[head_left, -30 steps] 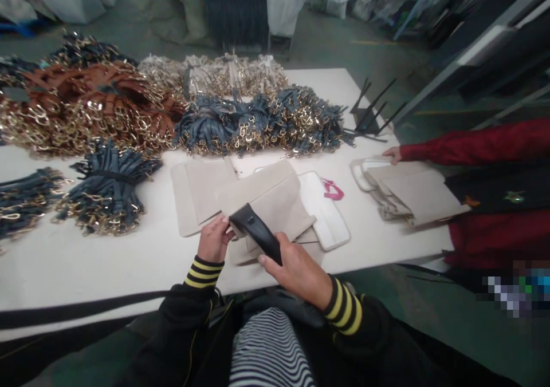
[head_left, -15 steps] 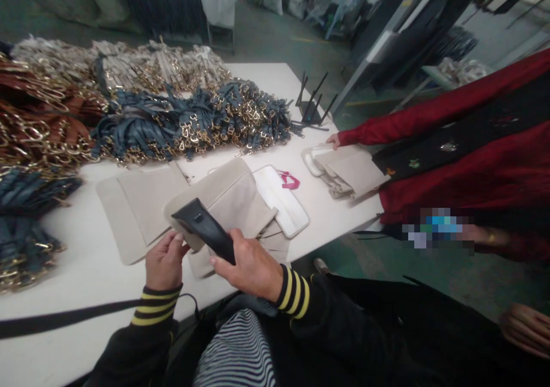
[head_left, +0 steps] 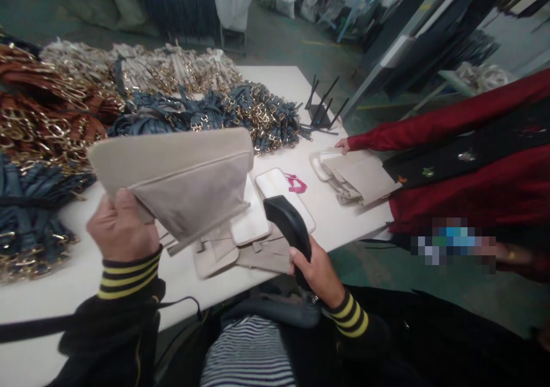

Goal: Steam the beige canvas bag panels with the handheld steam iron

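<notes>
My left hand (head_left: pixel 122 226) is closed on the lower left corner of a beige bag piece (head_left: pixel 189 195). The piece, with a flap along its top and a pocket-like panel below, is raised above the table and slightly blurred. My right hand (head_left: pixel 318 269) grips a black nozzle-shaped hand tool (head_left: pixel 290 221), its flat end pointing up and left. A grey tube (head_left: pixel 296 312) lies close below that hand. Under the raised piece and beside it are more beige bag pieces (head_left: pixel 215 258) and white-faced panels (head_left: pixel 253 226).
Heaps of blue straps (head_left: pixel 158 115), brown straps (head_left: pixel 55 112) and beige straps (head_left: pixel 172 69) with gold clips cover the table's far and left sides. A pink ribbon (head_left: pixel 296 184) and a black router (head_left: pixel 320 112) lie farther right. A co-worker's hand (head_left: pixel 342 145) touches beige pieces (head_left: pixel 365 175).
My left hand has lifted the beige bag piece and moved left with it. My right hand has drawn the black tool away to the right and down, off the piece.
</notes>
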Demonstrator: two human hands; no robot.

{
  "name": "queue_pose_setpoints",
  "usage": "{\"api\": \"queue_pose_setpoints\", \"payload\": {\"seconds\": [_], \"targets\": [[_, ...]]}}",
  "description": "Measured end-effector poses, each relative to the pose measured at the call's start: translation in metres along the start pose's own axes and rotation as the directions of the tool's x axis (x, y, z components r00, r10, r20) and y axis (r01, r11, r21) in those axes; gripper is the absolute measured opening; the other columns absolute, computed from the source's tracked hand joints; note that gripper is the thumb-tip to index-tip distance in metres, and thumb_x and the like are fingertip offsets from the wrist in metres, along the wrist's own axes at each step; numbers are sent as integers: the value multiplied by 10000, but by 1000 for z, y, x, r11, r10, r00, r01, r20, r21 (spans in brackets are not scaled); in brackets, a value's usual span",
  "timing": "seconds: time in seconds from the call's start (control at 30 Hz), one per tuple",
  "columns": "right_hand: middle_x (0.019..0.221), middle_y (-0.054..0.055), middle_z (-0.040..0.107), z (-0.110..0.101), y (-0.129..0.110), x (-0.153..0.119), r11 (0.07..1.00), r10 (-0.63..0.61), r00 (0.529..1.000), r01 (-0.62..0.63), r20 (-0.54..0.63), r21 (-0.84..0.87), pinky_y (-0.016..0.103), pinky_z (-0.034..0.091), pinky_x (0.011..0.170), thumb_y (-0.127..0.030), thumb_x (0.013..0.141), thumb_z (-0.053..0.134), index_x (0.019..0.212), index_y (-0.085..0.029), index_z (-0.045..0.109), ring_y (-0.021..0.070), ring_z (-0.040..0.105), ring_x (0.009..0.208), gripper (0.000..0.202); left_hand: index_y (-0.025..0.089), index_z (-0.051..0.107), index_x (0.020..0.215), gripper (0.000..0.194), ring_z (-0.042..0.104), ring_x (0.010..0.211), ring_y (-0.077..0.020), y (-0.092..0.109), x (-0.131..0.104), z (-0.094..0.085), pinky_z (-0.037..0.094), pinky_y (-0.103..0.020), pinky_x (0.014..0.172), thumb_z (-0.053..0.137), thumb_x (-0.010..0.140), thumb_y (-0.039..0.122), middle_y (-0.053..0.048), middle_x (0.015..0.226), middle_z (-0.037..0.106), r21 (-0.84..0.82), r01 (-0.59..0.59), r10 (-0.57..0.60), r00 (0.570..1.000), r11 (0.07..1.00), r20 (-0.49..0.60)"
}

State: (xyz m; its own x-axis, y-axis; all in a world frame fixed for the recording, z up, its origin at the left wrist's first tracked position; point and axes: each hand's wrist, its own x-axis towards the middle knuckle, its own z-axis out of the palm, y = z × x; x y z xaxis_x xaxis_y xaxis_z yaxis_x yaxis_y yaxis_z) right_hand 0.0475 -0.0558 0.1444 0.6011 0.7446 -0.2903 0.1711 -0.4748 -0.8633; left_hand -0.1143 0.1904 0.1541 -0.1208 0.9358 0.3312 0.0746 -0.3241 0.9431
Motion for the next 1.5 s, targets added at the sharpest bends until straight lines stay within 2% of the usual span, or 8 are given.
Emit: {"api": "queue_pose_setpoints", "payload": {"seconds": [0.1,0.2,0.43,0.53,0.8,1.07,1.3,1.5], "targets": [[522,-5,570,-15,4,-7,998,-2,990,10,-138,54,256,467,489,-441,822,472,775,-185,485,149,564,462,261,125,611,765,228,571,713,-116,32,-7,-2,477,-314,803,517,824,325,12,675,577,196,-449,435,893,872,113],[515,6,571,-27,9,-16,989,47,972,-12,-228,150,243,450,432,-499,827,459,731,-181,501,142,549,435,335,154,622,969,208,591,969,-178,7,-48,6,473,-353,856,465,853,223,-70,976,662,4,-715,601,590,699,540],[514,9,570,-29,23,-18,987,131,979,-114,-154,118,245,435,394,-524,807,478,729,-181,501,148,546,418,353,167,611,1012,301,539,1091,-207,-134,-175,12,453,-432,891,335,894,141,-103,1109,642,-100,-763,274,105,639,956],[511,6,571,-20,29,-10,991,137,989,-137,-46,14,257,452,441,-501,802,481,748,-188,485,162,568,454,317,142,588,1050,283,504,1137,-204,-150,-186,0,449,-417,914,359,884,142,-142,1165,600,-57,-699,208,133,713,969],[530,-24,574,-2,42,-1,977,178,976,-160,126,-138,287,465,547,-427,820,468,873,-187,464,176,599,493,246,139,560,1049,261,598,963,-207,-144,-145,-6,496,-395,853,419,836,192,-136,1025,636,311,-306,-54,629,900,776],[519,-13,576,9,19,5,984,119,986,-102,113,-148,309,472,584,-461,805,467,862,-184,478,192,595,506,283,94,567,1038,295,618,741,-167,-131,-128,46,511,-325,743,513,755,156,-77,817,654,572,32,-507,506,819,697],[519,0,581,1,16,0,996,55,998,-54,8,-71,285,470,525,-458,820,471,787,-194,487,174,578,496,267,253,465,1278,447,423,1183,-327,-98,-158,59,347,-587,925,454,846,369,-131,1321,462,342,-378,-242,289,860,926],[517,-5,565,-13,33,-4,991,119,991,-123,-66,-59,263,463,491,-487,832,459,732,-184,477,150,567,469,320,312,508,1237,416,259,1280,-415,-112,-194,65,196,-721,922,511,821,320,-79,1423,363,303,-630,-170,264,715,950]]}}
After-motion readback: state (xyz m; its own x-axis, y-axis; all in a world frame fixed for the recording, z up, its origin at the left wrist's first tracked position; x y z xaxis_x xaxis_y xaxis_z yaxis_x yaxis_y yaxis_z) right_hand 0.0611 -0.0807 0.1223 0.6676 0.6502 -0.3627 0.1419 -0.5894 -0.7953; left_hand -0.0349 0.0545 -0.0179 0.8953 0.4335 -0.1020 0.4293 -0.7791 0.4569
